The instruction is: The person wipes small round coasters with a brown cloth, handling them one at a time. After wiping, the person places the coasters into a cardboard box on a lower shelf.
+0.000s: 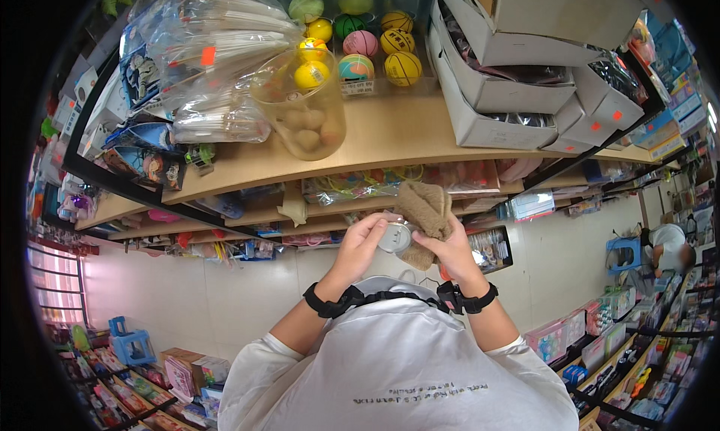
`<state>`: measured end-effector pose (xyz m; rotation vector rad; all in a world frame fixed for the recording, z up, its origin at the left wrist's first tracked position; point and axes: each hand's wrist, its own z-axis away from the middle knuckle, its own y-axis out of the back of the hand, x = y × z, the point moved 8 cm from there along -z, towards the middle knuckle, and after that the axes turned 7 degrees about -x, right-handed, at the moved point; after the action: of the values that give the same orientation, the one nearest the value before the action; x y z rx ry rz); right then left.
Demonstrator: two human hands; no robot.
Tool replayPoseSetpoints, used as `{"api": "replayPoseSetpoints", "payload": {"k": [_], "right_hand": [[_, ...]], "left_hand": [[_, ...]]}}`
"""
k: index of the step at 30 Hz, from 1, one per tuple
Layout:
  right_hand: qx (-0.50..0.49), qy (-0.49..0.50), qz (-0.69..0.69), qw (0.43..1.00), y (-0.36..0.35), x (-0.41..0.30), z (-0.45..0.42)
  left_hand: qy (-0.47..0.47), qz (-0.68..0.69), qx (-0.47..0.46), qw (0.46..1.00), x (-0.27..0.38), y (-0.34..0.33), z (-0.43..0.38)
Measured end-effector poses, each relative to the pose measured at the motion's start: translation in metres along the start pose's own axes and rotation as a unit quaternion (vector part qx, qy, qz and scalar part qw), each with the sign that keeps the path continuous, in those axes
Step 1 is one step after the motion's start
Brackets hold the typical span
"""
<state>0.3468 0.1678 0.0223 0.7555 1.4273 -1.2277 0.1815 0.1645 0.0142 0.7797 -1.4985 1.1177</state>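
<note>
My left hand [361,242] holds a round silvery item [395,238], like the pin back of a button badge, by its left edge. A folded brown cloth [426,209] is gripped in my right hand [450,248], whose thumb points at the round item's right edge. Both hands are close together in front of my chest, below the front edge of a wooden shelf [388,144]. On that shelf stand a clear yellowish plastic bin [304,121] with small balls inside, and rows of little balls [403,68] behind it.
Bagged white sticks [230,54] lie at the shelf's left, and stacked white boxes [506,88] at its right. Lower shelves with packaged goods run beneath. A seated person [669,251] is at the far right by a blue stool [623,254]. Another blue stool [132,344] stands lower left.
</note>
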Motion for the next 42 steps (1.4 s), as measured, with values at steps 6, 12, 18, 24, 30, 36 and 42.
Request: {"api": "replayPoseSetpoints", "payload": {"k": [6,12,18,24,30,36,42], "right_hand": [[0.002,-0.038,0.004,0.999,-0.001,0.007,0.0],[0.016,-0.08,-0.047,0.996,0.005,0.013,0.002],[0.071,-0.067,-0.091,0.991,0.019,0.005,0.003],[0.021,-0.042,-0.07,0.996,0.006,0.006,-0.002],[0.004,-0.074,-0.025,0.997,0.003,0.019,-0.004],[0.013,-0.078,-0.048,0.996,-0.001,0.017,-0.006],[0.0,-0.039,0.065,0.997,0.004,0.007,-0.008]], "left_hand": [[0.024,0.003,-0.005,1.0,-0.002,-0.005,-0.001],[0.02,-0.036,0.048,0.998,0.003,0.012,-0.002],[0.011,-0.018,0.053,0.998,0.014,0.025,-0.007],[-0.039,-0.057,0.026,0.997,0.015,0.007,-0.01],[-0.011,-0.124,0.021,0.992,0.01,0.008,-0.012],[0.006,-0.071,0.042,0.997,0.001,0.013,-0.014],[0.033,-0.094,0.053,0.994,-0.001,0.015,-0.014]]}}
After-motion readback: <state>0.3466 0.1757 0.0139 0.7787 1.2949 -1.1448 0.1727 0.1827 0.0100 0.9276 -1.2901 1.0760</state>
